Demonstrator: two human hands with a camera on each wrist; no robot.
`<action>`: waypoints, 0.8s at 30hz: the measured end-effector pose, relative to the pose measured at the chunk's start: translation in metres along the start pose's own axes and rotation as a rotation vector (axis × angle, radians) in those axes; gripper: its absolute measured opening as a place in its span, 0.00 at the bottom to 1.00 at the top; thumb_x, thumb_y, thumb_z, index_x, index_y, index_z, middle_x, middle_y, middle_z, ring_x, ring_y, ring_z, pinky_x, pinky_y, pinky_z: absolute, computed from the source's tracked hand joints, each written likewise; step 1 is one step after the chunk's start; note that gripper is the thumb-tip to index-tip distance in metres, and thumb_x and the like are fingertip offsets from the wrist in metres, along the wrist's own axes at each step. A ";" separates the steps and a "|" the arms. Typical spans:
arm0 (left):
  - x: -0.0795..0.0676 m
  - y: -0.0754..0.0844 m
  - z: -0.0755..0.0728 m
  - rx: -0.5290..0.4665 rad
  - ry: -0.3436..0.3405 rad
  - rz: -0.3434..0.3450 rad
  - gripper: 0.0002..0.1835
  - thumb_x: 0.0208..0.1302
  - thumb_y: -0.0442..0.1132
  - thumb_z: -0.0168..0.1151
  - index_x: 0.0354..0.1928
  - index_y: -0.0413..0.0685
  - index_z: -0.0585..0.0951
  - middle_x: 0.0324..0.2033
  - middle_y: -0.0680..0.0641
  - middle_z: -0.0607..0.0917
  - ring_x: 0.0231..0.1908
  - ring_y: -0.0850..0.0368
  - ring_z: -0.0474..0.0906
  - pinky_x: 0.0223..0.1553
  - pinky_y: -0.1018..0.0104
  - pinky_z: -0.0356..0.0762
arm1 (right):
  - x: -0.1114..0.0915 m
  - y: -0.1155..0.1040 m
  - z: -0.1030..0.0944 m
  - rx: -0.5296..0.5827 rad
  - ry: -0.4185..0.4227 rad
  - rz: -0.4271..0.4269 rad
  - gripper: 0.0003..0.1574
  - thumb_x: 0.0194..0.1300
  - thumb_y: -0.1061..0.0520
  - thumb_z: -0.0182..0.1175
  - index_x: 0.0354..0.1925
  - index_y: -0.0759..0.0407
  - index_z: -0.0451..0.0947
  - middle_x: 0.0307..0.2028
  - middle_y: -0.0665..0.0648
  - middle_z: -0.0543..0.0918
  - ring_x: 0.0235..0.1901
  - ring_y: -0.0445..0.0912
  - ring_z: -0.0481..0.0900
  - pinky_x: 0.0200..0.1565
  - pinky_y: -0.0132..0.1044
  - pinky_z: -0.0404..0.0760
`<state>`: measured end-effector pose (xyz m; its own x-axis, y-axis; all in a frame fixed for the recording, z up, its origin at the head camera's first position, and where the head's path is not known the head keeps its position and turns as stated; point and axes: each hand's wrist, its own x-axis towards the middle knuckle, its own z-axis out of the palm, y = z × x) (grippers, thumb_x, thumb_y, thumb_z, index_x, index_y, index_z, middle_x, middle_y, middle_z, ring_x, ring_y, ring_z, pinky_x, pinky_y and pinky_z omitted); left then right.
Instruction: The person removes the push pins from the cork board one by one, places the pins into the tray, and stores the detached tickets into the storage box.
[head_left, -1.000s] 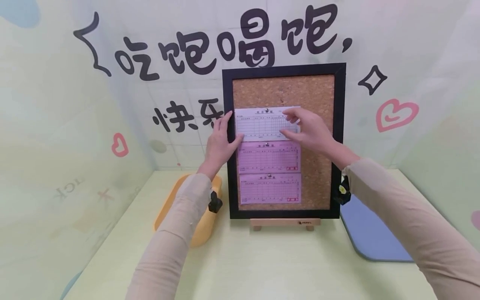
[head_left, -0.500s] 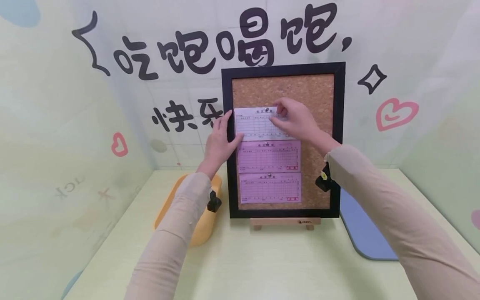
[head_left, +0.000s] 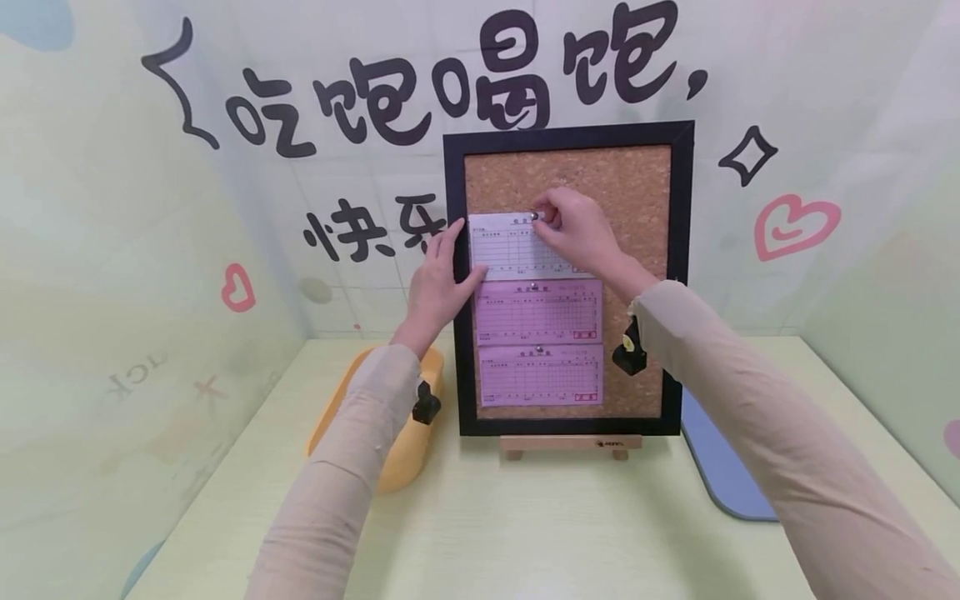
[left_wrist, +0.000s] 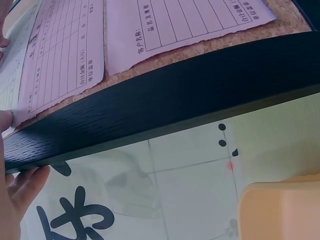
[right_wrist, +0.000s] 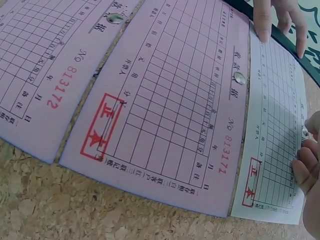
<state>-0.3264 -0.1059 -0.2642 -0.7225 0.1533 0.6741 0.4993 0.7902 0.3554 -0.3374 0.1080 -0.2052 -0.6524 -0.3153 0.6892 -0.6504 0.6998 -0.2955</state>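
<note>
A black-framed cork board (head_left: pixel 633 187) stands upright. Pinned down its left half are a white receipt slip (head_left: pixel 498 247), a pink slip (head_left: pixel 517 313) below it and a lower pink slip (head_left: pixel 517 379), each with a silver thumbtack at its top. My left hand (head_left: pixel 437 287) grips the frame's left edge, thumb over the white slip's lower left corner and fingers (left_wrist: pixel 34 187) round the outer side. With thumb and forefinger my right hand (head_left: pixel 581 233) pinches the white slip's thumbtack (head_left: pixel 534 216), covering the slip's upper right part. Its other fingers are curled.
A small wooden easel (head_left: pixel 570 442) supports the board on the pale table (head_left: pixel 555 525). To the left, partly behind my forearm, stands a yellow bin (head_left: pixel 405 467). A blue mat (head_left: pixel 727 467) lies at the right. The wall (head_left: pixel 360 167) behind carries black lettering.
My right hand has moved left and slightly up across the white slip, and its thumb and forefinger have closed on the thumbtack. The left hand keeps its place on the frame.
</note>
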 end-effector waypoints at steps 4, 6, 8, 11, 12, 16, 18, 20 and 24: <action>0.000 0.000 0.000 0.005 0.006 0.008 0.37 0.58 0.49 0.60 0.67 0.51 0.56 0.59 0.42 0.66 0.32 0.45 0.76 0.35 0.54 0.75 | -0.001 0.000 0.001 -0.005 0.003 0.024 0.10 0.58 0.63 0.57 0.40 0.66 0.76 0.32 0.58 0.76 0.32 0.47 0.71 0.36 0.36 0.71; 0.000 0.000 0.001 0.003 0.007 0.010 0.37 0.58 0.48 0.60 0.67 0.51 0.56 0.58 0.42 0.66 0.33 0.44 0.76 0.36 0.54 0.75 | -0.001 0.000 0.001 -0.014 0.008 0.030 0.10 0.59 0.63 0.57 0.40 0.65 0.77 0.32 0.58 0.76 0.32 0.47 0.71 0.36 0.36 0.71; 0.000 0.000 0.001 0.002 0.005 0.011 0.37 0.58 0.49 0.59 0.67 0.51 0.56 0.58 0.42 0.66 0.34 0.44 0.76 0.36 0.54 0.75 | -0.001 0.000 0.002 -0.021 0.013 0.035 0.10 0.59 0.63 0.56 0.40 0.65 0.77 0.33 0.58 0.76 0.32 0.47 0.72 0.37 0.36 0.72; -0.001 0.000 0.002 -0.006 -0.003 0.007 0.37 0.58 0.49 0.59 0.67 0.51 0.56 0.58 0.41 0.67 0.35 0.44 0.76 0.38 0.54 0.75 | -0.002 0.000 0.005 -0.028 0.026 0.040 0.09 0.59 0.63 0.56 0.39 0.65 0.77 0.33 0.58 0.76 0.32 0.47 0.71 0.36 0.35 0.72; -0.001 -0.001 0.002 -0.008 -0.002 0.005 0.37 0.58 0.49 0.59 0.67 0.51 0.56 0.57 0.41 0.67 0.35 0.44 0.76 0.38 0.54 0.75 | -0.002 0.000 0.006 -0.026 0.032 0.040 0.09 0.59 0.63 0.56 0.39 0.65 0.77 0.33 0.58 0.76 0.32 0.47 0.71 0.36 0.35 0.72; 0.000 -0.003 0.002 -0.017 0.023 0.009 0.37 0.57 0.49 0.61 0.67 0.51 0.58 0.55 0.40 0.68 0.34 0.44 0.75 0.36 0.53 0.75 | -0.001 0.000 0.009 -0.027 0.059 0.030 0.09 0.60 0.63 0.54 0.39 0.65 0.77 0.31 0.58 0.75 0.31 0.47 0.71 0.34 0.36 0.70; 0.000 -0.003 0.002 -0.021 0.039 0.013 0.37 0.56 0.49 0.61 0.66 0.50 0.58 0.55 0.40 0.68 0.33 0.43 0.75 0.36 0.52 0.75 | -0.001 -0.001 0.010 -0.030 0.066 0.026 0.09 0.60 0.63 0.54 0.39 0.65 0.77 0.31 0.58 0.75 0.31 0.47 0.70 0.33 0.36 0.69; 0.000 -0.004 0.002 -0.023 0.042 0.016 0.37 0.56 0.49 0.61 0.66 0.50 0.58 0.54 0.40 0.69 0.34 0.43 0.75 0.37 0.52 0.75 | -0.001 -0.001 0.010 -0.035 0.066 0.031 0.09 0.61 0.63 0.54 0.39 0.65 0.77 0.30 0.57 0.74 0.30 0.46 0.70 0.33 0.35 0.69; 0.000 -0.003 0.004 -0.028 0.042 0.018 0.37 0.56 0.48 0.61 0.66 0.51 0.58 0.54 0.39 0.69 0.34 0.42 0.75 0.37 0.52 0.75 | -0.002 -0.001 0.009 -0.039 0.062 0.046 0.08 0.61 0.62 0.54 0.39 0.64 0.77 0.30 0.56 0.74 0.29 0.46 0.69 0.32 0.34 0.68</action>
<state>-0.3298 -0.1063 -0.2680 -0.6932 0.1418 0.7066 0.5252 0.7708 0.3606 -0.3393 0.1021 -0.2127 -0.6551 -0.2431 0.7153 -0.6041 0.7371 -0.3028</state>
